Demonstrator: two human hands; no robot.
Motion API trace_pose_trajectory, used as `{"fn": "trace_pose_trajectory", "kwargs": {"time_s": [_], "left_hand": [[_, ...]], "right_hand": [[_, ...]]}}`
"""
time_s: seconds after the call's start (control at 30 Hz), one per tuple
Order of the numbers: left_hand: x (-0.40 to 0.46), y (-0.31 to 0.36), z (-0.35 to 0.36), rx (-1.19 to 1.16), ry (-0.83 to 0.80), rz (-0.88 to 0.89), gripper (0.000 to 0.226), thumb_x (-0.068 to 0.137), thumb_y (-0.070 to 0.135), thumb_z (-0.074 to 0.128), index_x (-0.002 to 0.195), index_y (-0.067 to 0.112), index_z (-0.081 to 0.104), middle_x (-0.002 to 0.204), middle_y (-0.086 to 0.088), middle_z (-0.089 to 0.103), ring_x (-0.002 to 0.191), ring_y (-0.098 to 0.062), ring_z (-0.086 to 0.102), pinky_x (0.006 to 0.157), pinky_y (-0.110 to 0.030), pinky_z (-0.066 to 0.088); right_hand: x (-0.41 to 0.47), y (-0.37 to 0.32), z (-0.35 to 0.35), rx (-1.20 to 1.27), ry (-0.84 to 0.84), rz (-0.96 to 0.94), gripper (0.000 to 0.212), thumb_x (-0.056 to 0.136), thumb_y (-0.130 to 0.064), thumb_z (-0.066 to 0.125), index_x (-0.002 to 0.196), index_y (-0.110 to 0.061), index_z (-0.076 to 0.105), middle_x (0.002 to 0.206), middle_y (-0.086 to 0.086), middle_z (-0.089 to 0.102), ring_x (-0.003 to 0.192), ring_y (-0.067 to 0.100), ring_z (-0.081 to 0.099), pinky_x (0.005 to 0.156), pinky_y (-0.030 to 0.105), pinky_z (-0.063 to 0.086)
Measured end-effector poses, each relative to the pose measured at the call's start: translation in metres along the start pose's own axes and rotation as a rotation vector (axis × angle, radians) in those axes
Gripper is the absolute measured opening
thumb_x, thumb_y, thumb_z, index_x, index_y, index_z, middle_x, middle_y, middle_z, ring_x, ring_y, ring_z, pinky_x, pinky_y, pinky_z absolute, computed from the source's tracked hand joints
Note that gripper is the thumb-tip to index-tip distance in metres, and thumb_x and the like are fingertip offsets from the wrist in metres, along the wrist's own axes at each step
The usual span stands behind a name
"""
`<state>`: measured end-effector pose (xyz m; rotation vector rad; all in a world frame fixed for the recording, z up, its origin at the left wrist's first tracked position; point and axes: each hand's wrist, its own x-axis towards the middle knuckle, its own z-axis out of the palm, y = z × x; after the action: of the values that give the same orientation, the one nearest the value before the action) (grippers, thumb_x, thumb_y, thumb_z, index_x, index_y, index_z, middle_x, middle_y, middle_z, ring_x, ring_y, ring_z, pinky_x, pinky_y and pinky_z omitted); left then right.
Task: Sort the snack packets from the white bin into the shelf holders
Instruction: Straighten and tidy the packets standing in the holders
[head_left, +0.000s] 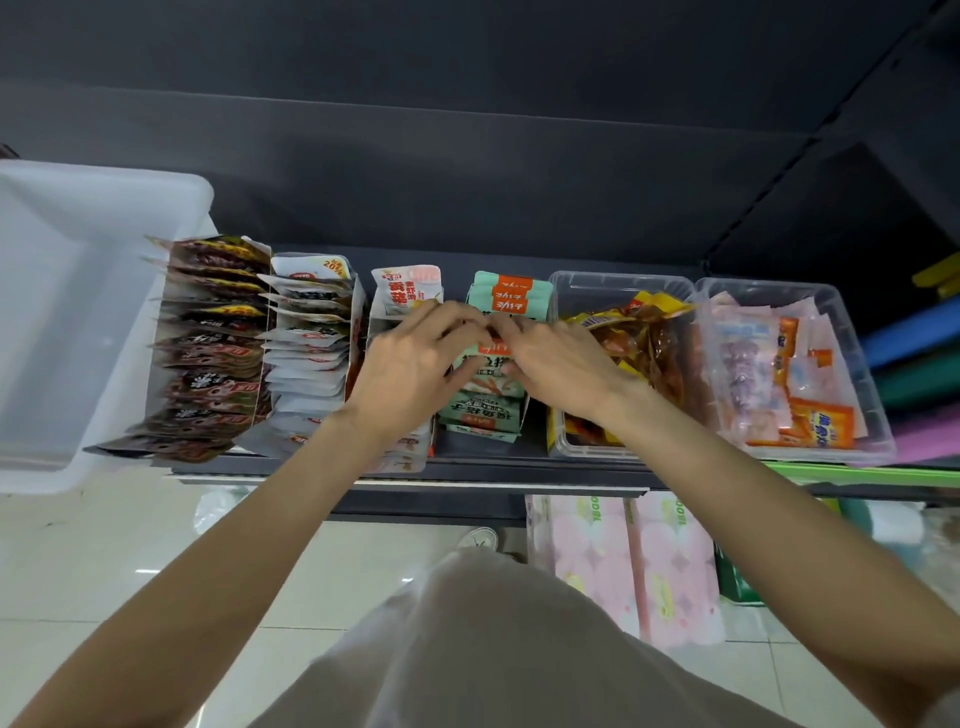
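Hands: left hand (410, 364) and right hand (550, 358) both pinch one mint-green packet (485, 358).
Feel: light, floppy, probably slick film.
Hold: top edge.

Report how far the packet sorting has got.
Mostly done, it seems: the white bin shows no packets in its visible part, while the dark packets and white packets stand filed. In hand: left hand and right hand settle mint-green packets into their holder. Left: finishing that row, apparently.
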<state>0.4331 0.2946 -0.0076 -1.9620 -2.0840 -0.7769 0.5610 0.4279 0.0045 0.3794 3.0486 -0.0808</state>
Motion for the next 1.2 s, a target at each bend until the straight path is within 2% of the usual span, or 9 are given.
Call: {"fn": "trace_pose_trajectory", "kwargs": {"time_s": [0.17, 0.27, 0.4, 0.53, 0.63, 0.73, 0.9, 1.07, 1.2], "left_hand": [[-0.016, 0.005, -0.014, 0.052, -0.422, 0.152, 0.045, 0.072, 0.048, 0.074, 0.107, 0.02, 0.068, 0.101, 0.002, 0.07, 0.09, -0.018, 0.065, 0.078, -0.035, 0.055], [-0.012, 0.005, -0.004, 0.157, -0.593, 0.104, 0.02, 0.086, 0.035, 0.065, 0.101, 0.023, 0.07, 0.096, 0.003, 0.071, 0.087, -0.021, 0.067, 0.08, -0.038, 0.053], [-0.006, 0.0, -0.006, 0.111, -0.372, 0.094, 0.006, 0.086, 0.017, 0.066, 0.081, 0.017, 0.07, 0.072, 0.002, 0.068, 0.061, -0.023, 0.065, 0.053, -0.036, 0.055], [0.005, -0.003, -0.019, 0.006, -0.182, 0.063, 0.022, 0.095, 0.024, 0.048, 0.095, 0.012, 0.067, 0.087, -0.001, 0.067, 0.075, -0.019, 0.064, 0.059, -0.034, 0.055], [0.007, -0.007, -0.018, 0.025, -0.189, 0.037, 0.016, 0.089, 0.013, 0.059, 0.105, 0.01, 0.062, 0.095, -0.006, 0.066, 0.084, -0.025, 0.065, 0.06, -0.037, 0.056], [0.005, -0.007, -0.014, 0.059, -0.242, -0.022, 0.044, 0.078, 0.008, 0.072, 0.119, 0.012, 0.058, 0.104, -0.008, 0.064, 0.09, -0.027, 0.065, 0.063, -0.037, 0.055], [0.006, 0.006, -0.008, 0.088, -0.24, -0.066, 0.063, 0.068, 0.022, 0.082, 0.123, 0.011, 0.055, 0.108, -0.009, 0.061, 0.097, -0.029, 0.062, 0.078, -0.038, 0.054], [0.015, 0.015, -0.003, 0.127, -0.175, -0.097, 0.059, 0.059, 0.021, 0.087, 0.11, 0.011, 0.058, 0.098, -0.007, 0.062, 0.085, -0.024, 0.063, 0.057, -0.029, 0.052], [0.013, 0.015, 0.004, 0.1, -0.145, -0.067, 0.054, 0.065, 0.016, 0.083, 0.109, 0.012, 0.051, 0.101, -0.009, 0.059, 0.089, -0.025, 0.06, 0.052, -0.028, 0.052]], "right_hand": [[0.002, 0.0, -0.006, 0.011, -0.03, -0.003, 0.053, 0.089, -0.009, 0.057, 0.135, -0.011, 0.032, 0.118, 0.01, 0.059, 0.093, 0.026, 0.064, 0.066, 0.034, 0.046], [0.0, -0.004, -0.005, 0.017, -0.019, -0.003, 0.053, 0.089, -0.02, 0.057, 0.134, -0.012, 0.032, 0.121, 0.009, 0.057, 0.096, 0.027, 0.063, 0.072, 0.035, 0.049], [0.001, -0.001, -0.003, 0.072, -0.047, 0.015, 0.055, 0.091, -0.031, 0.057, 0.136, -0.014, 0.03, 0.124, 0.009, 0.056, 0.102, 0.027, 0.061, 0.081, 0.037, 0.05], [0.011, 0.013, -0.015, 0.247, -0.116, 0.06, 0.047, 0.092, -0.029, 0.059, 0.133, -0.019, 0.038, 0.115, 0.003, 0.062, 0.098, 0.02, 0.063, 0.08, 0.035, 0.05], [0.018, 0.016, -0.019, 0.297, -0.171, 0.091, 0.049, 0.09, -0.025, 0.063, 0.134, -0.024, 0.041, 0.121, 0.0, 0.061, 0.107, 0.018, 0.059, 0.082, 0.033, 0.047], [0.015, 0.018, -0.026, 0.375, -0.244, 0.084, 0.055, 0.089, -0.025, 0.065, 0.139, -0.022, 0.04, 0.132, 0.001, 0.056, 0.116, 0.016, 0.055, 0.085, 0.028, 0.047], [-0.015, 0.015, -0.042, 0.411, -0.032, 0.195, 0.051, 0.093, -0.025, 0.058, 0.142, -0.022, 0.04, 0.145, -0.001, 0.045, 0.13, 0.015, 0.044, 0.102, 0.027, 0.038], [-0.035, -0.004, -0.028, 0.479, 0.044, 0.233, 0.053, 0.092, -0.022, 0.06, 0.14, -0.018, 0.04, 0.147, -0.001, 0.035, 0.131, 0.015, 0.039, 0.102, 0.021, 0.033], [-0.032, -0.008, -0.016, 0.357, 0.176, 0.263, 0.049, 0.087, -0.026, 0.066, 0.131, -0.016, 0.048, 0.144, 0.004, 0.039, 0.126, 0.024, 0.046, 0.098, 0.032, 0.044]]}}
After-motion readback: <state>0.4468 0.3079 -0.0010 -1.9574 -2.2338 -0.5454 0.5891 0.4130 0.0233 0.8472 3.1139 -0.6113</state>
